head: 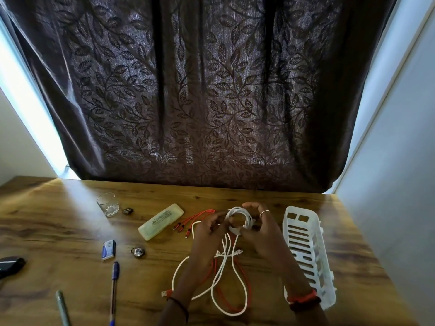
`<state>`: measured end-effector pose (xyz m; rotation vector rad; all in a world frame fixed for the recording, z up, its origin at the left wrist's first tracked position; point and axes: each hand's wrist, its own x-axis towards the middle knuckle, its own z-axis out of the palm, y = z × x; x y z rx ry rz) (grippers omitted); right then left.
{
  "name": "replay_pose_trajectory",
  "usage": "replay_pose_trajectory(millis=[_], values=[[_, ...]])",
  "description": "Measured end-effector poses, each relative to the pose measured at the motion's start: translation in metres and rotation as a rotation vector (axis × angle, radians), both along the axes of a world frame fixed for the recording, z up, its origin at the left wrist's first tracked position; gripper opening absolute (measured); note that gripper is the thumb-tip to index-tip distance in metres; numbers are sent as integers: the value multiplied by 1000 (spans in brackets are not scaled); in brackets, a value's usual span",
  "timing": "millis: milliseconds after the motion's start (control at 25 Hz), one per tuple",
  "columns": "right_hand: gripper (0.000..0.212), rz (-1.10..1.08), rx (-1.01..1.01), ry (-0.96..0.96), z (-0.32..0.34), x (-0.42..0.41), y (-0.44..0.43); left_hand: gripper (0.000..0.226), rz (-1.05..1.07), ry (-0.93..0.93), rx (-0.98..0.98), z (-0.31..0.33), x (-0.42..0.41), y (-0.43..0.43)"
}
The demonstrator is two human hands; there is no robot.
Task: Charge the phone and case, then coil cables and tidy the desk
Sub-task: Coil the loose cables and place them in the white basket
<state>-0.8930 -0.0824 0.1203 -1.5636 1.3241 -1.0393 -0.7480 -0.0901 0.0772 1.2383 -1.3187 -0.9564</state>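
You're holding the white cable coiled, just left of the white basket on the bench. Your left hand and right hand are both pinching its loops, each grip curled round them.

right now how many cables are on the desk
2 by colour: a white cable, part coiled in the left hand and right hand, and a red cable lying under them. The tangle may hide another.
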Motion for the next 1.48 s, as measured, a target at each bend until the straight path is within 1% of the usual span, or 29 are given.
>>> replay_pose_trajectory(millis=[40,80,160,280,360,440,560,680,800,880,1040,1120,1160,1240,1320,1360,1480], values=[[46,-86,-21,59,-3,2,-1,16,3,10,7,0,0,1],[45,-163,-15,68,-7,4,-1,16,6,17,15,-2,1,1],[44,-268,33,31,-15,5,-2,20,12,51,58,-4,-2,0],[34,-319,83,-118,-20,0,-5,25,21,114,138,-7,-7,-1],[25,-300,97,-150,-22,-9,-5,23,-15,109,142,-7,-10,2],[24,-255,98,-80,-23,-19,-4,21,-69,115,154,-6,-11,4],[27,-201,96,25,-28,-33,-6,21,-168,83,239,-8,-17,1],[32,-272,114,40,-30,-44,-7,19,-183,112,284,-15,-32,-5],[24,-274,130,121,-30,-67,-8,20,-185,120,304,-23,-54,-10],[24,-230,163,167,-25,-85,-9,14,-217,158,353,-29,-68,-13],[21,-158,203,398,-16,-119,-26,26,-262,243,509,-35,-97,-19],[23,-115,228,458,-16,-133,-38,25,-301,327,575,-32,-110,-22],[24,-117,239,475,-19,-139,-45,25,-318,339,599,-30,-115,-24],[20,-152,248,538,-28,-151,-58,27,-338,317,617,-29,-126,-34],[19,-190,238,600,-37,-159,-70,34,-344,275,640,-29,-136,-43],[18,-220,210,620,-41,-162,-75,36,-340,204,629,-31,-140,-46],[16,-311,101,694,-53,-168,-93,39,-291,-150,516,-44,-145,-48]])
